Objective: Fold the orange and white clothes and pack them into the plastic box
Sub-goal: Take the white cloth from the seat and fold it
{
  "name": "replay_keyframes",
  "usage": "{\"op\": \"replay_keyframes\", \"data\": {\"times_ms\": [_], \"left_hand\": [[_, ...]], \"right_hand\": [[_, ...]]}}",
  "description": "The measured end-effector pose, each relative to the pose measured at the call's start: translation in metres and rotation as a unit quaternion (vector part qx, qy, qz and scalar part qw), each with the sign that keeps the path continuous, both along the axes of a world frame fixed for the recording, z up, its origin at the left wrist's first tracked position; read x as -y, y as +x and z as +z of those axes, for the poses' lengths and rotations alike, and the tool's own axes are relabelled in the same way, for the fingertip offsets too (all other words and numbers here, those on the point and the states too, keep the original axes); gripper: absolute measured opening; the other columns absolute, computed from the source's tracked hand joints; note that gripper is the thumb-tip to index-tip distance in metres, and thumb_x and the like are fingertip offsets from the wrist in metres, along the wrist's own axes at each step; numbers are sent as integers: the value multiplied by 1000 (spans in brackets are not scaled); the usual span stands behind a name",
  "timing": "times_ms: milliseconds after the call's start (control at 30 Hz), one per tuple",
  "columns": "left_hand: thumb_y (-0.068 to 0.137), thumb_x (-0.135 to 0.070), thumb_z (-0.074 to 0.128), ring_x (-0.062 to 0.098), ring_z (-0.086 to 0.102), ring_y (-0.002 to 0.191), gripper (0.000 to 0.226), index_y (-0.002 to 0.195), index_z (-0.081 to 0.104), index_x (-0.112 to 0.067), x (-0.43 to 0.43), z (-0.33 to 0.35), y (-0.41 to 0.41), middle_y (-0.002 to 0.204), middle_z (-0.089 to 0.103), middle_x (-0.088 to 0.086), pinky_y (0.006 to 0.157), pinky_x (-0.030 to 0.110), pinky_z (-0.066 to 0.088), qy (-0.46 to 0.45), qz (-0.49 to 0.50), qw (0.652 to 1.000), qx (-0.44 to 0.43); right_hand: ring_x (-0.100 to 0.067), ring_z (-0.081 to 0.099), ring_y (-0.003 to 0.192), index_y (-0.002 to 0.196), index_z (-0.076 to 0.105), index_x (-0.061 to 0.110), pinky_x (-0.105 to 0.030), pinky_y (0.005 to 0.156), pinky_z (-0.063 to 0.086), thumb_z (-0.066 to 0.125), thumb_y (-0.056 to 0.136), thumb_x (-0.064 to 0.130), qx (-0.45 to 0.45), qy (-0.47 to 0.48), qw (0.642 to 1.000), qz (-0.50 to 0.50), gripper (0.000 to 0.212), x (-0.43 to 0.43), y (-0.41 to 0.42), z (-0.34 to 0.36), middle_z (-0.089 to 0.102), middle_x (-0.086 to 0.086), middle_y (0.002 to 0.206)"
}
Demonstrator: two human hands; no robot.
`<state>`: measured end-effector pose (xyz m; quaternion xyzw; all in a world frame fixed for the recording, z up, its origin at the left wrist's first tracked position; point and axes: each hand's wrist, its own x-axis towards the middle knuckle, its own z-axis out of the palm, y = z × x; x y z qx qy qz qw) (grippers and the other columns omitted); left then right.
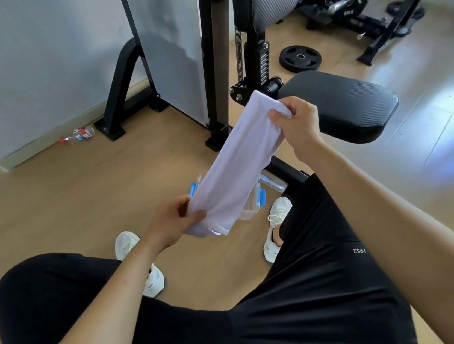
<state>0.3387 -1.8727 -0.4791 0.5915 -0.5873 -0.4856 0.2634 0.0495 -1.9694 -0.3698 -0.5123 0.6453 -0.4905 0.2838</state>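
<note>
Both the left hand (176, 223) and the right hand (295, 123) pinch the folded white cloth strip (240, 164) only at its ends — if one pinch loosens, it may unfold and miss the clear plastic box with blue clips (250, 209) on the floor.

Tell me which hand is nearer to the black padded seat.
Right. The right hand pinches the upper end of the white garment just beside the black padded seat. The left hand holds the lower end, much farther away, near the plastic box.

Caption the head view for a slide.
Seated person's left hand and right hand stretch a folded white garment above the plastic box.
</note>
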Motion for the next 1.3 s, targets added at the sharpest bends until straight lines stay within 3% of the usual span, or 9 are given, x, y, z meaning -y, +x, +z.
{"op": "replay_keyframes", "data": {"times_ms": [133,267,433,567,767,900,1033,1200,1300], "left_hand": [[83,-21,79,7,59,67,11,81,69,-20,-1,1,4,73,68,-12,65,23,47,3,59,998,-33],[79,-17,79,17,59,70,18,89,68,-6,3,4,10,82,68,5,62,31,48,-13,137,987,-78],[75,-12,80,16,64,71,14,84,70,-14,8,2,12,82,71,4,67,29,50,17,196,977,-82],[64,-18,78,19,66,71,26,89,71,-15,10,2,11,83,72,6,68,29,53,65,230,966,-103],[81,-6,74,26,68,80,16,95,70,-12,9,-4,-1,91,72,11,68,30,51,116,241,951,-157],[86,-2,69,26,68,82,17,99,68,-12,7,-3,-14,94,72,13,68,30,52,105,226,947,-202],[90,-5,66,27,68,83,21,110,67,-7,6,0,-24,99,72,16,70,33,55,93,228,942,-230],[80,-41,68,35,68,73,50,118,68,-8,6,3,-19,94,70,28,64,37,54,139,192,929,-284],[71,-30,82,28,72,87,51,118,68,-15,5,2,-18,105,74,16,78,43,58,99,180,939,-275]], "right_hand": [[-9,58,79,92,69,15,-21,66,48,66,88,5,4,23,1000,-14,12,-1,-4,-15,64,3,87],[-16,64,87,94,68,18,-26,68,55,67,89,6,6,47,999,-8,14,-8,-6,-37,67,-3,96],[-13,65,93,118,69,17,-24,73,59,68,93,13,-45,70,996,36,26,-26,9,-62,69,0,105],[-4,63,85,114,70,17,-17,70,54,67,93,16,-70,69,993,63,22,-47,30,-68,69,3,99],[-7,62,82,99,71,16,-20,71,51,69,90,12,-46,65,992,99,10,-79,59,-73,67,9,87],[-1,58,78,100,73,12,-10,67,45,71,87,7,-64,55,984,154,14,-94,82,-80,68,2,93],[-12,63,80,103,75,15,-23,72,51,73,83,7,-75,51,972,218,21,-104,94,-94,68,6,90],[-16,61,110,120,73,15,-14,94,43,76,85,15,-144,-6,943,299,35,-110,94,-104,71,4,121],[-16,58,107,124,71,18,-16,92,45,70,86,11,-151,-26,928,341,39,-112,93,-99,69,13,124]]}}
